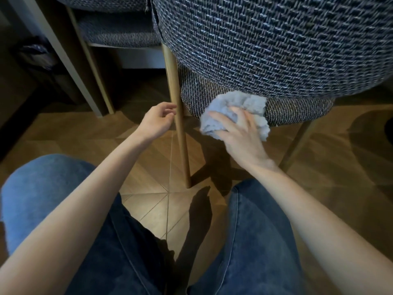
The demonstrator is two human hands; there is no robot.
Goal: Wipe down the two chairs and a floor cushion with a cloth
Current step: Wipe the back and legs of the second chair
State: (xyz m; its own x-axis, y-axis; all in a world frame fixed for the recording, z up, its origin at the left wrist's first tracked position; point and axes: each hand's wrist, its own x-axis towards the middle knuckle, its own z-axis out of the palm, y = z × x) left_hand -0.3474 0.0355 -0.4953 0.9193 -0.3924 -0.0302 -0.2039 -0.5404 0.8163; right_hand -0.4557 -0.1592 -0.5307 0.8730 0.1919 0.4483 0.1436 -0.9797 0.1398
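Near chair (276, 50) fills the top right: dark woven back, with the lighter woven seat rim (302, 111) below it. Second chair (119, 37) sits further off at upper left, same fabric. No floor cushion in view. Wood floor (148, 158) under everything. The near chair's wooden leg (179, 128) stands just left of the seat rim.

Step in hand looks like wiping the seat rim. To do it well:
- follow the rim's curve in overlapping passes
- press firmly, since a coarse weave likely traps dust
- work into the gap under the back's lower edge
- brace the leg so the chair doesn't skid

Cloth (240, 103) is pale blue-grey, bunched, and pressed against the seat rim. Right hand (242, 139) grips it with fingers (247, 118) spread and dug into the wad. The cloth bulges out beyond the fingertips, above and to both sides, so it lies between hand and rim.

Left hand (157, 120) holds nothing, fingers loosely curled, tips just beside the leg. Can't tell if they touch it.
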